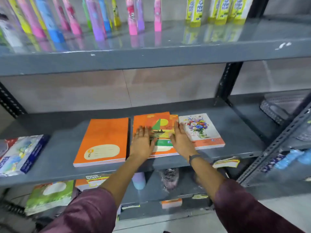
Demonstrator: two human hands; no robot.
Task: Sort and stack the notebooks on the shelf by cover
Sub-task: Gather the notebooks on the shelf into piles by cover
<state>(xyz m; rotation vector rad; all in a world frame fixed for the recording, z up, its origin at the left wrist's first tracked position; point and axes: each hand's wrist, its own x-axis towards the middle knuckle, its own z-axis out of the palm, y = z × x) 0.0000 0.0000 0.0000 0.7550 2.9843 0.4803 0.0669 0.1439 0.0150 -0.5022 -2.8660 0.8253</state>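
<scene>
Three piles of notebooks lie on the grey middle shelf (235, 132). On the left is a neat orange stack (104, 140) with a cream label. The middle stack (158, 125) is orange with a boat-at-sunset cover on top, and its books are slightly fanned. At the right sits a white stack with a flower-vase cover (202, 130). My left hand (143, 140) lies flat on the middle stack's left part, fingers apart. On that stack's right edge, beside the flower stack, my right hand (180, 138) rests flat with fingers extended. Neither hand grips anything.
A packet of paper goods (20, 153) lies at the shelf's left end. Coloured bottles (101, 19) and yellow glue tubes (218, 10) stand on the upper shelf. More notebooks (48, 195) and wrapped items fill the lower shelf. A second rack (286, 140) adjoins on the right.
</scene>
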